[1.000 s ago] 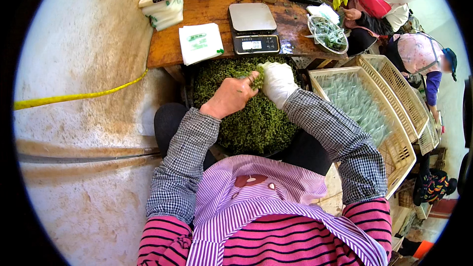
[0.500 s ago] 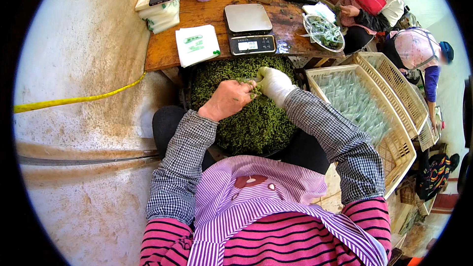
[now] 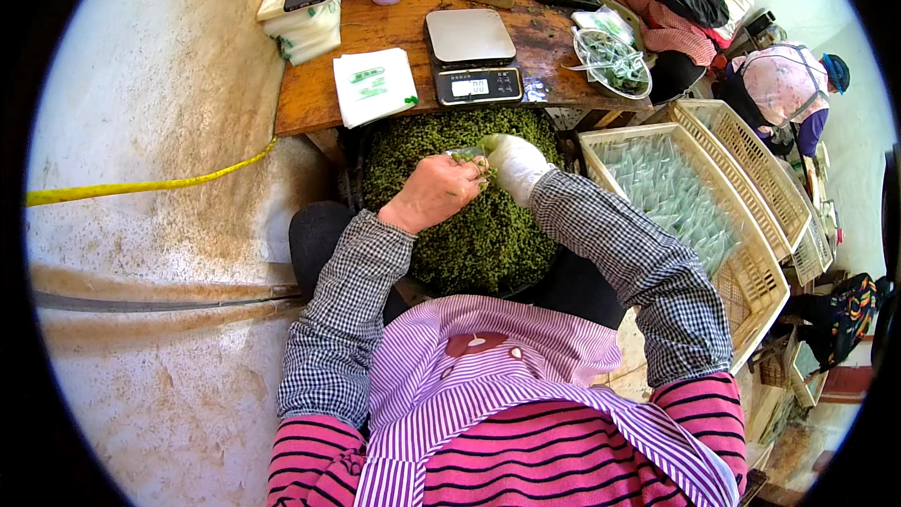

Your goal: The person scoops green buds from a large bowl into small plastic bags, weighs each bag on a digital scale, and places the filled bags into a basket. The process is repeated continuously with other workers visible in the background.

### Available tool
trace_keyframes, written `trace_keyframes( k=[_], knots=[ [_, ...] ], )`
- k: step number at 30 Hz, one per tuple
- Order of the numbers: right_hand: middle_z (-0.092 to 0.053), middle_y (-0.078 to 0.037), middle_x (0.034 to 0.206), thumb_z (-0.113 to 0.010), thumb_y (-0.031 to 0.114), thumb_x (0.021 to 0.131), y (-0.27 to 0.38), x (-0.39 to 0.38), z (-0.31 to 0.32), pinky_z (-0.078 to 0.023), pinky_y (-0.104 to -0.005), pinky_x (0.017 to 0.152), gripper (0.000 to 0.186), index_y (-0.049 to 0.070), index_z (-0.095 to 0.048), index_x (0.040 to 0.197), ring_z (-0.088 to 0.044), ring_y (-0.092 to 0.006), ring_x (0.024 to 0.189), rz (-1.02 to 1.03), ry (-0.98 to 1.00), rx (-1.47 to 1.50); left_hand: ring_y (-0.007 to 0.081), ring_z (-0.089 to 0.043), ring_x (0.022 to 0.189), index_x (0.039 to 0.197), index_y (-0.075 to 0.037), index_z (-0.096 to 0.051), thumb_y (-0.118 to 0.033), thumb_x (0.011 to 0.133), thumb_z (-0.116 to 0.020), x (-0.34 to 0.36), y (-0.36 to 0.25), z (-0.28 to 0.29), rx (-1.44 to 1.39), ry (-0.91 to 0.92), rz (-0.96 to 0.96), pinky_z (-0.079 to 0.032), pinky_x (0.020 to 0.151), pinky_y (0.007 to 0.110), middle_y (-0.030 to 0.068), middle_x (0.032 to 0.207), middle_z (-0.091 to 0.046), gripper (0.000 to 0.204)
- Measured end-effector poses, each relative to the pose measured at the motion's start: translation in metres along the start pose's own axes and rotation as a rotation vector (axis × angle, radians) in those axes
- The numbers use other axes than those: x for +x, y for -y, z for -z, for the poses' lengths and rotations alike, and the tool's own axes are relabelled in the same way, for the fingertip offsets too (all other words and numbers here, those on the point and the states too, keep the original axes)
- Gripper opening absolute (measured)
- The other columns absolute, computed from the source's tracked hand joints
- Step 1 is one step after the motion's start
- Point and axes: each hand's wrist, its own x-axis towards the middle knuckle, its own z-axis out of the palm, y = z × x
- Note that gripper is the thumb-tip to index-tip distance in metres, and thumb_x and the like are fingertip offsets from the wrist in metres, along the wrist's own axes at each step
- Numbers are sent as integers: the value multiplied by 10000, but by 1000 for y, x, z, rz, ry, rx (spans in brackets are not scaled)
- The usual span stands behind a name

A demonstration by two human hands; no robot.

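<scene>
- Left hand: bare, fingers curled closed on a small green sprig.
- Right hand: white-gloved, curled in beside the left fingertips; fingertips hidden, can't tell whether it grips anything.
- Green heap: directly below both hands.
- Scale: beyond the hands; lit digits on display, small panel markings too fine to read.
- White bags: beyond left hand, green print on top.
- Crate: right of right hand, holding clear packets.
</scene>
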Motion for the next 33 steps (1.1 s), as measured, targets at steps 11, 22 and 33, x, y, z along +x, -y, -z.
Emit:
trace_keyframes(
  k=[11,22,33],
  knots=[
    [-450,-186,1398,-732,348,782,10,-34,-25,-459,-356,986,749,98,-398,1405,-519,-288,1216,163,-136,-183,234,-671,716,850,-23,-658,-62,798,-656,-4,30,23,25,-190,479,-562,626,312,82,1076,-679,65],
    [-648,-150,1090,-739,148,730,-11,-5,-48,-500,-306,862,461,53,-633,1168,-639,-230,973,88,-158,445,276,-665,731,813,-17,-641,-74,787,-670,-11,21,2,-73,-147,581,-562,633,343,115,1081,-667,69],
    [-570,-61,1178,-699,50,815,32,-43,8,-455,-285,905,373,19,-591,1170,-536,-158,1035,570,-285,1145,305,-651,673,797,-46,-662,5,723,-654,-9,14,-6,-90,-112,497,-559,569,365,167,974,-638,90]
  ],
)
